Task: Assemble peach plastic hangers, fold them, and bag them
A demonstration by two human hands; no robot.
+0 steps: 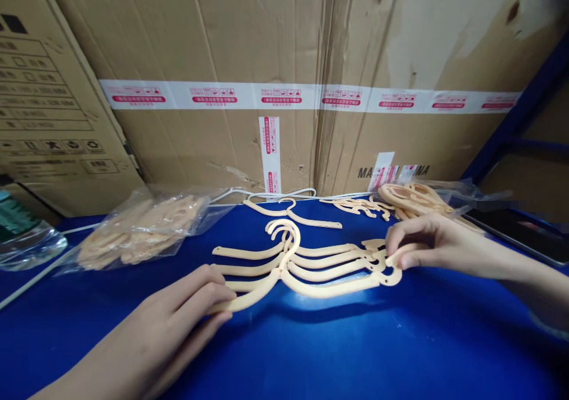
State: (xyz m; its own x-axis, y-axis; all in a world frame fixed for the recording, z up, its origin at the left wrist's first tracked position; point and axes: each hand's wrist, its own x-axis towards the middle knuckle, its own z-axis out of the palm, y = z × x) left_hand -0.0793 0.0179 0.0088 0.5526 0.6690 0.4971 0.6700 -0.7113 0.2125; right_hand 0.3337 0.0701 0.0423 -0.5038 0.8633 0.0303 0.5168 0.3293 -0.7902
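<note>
Several pale beige clothes hangers stand in a row on the blue table, their hooks bunched in the middle. My left hand is closed on the left arm of the nearest hanger, thumb below and fingers above. At that hanger's right end, my right hand pinches a small curved plastic piece, which meets the arm's tip; whether it is attached I cannot tell. Similar small pieces sit at the right ends of the hangers behind. Farther back lies another hanger, near a pile of loose curved pieces.
Clear bags of beige parts lie at left and right. A water bottle is at far left, a dark phone-like device at right. A white cable crosses the table. Cardboard boxes wall the back.
</note>
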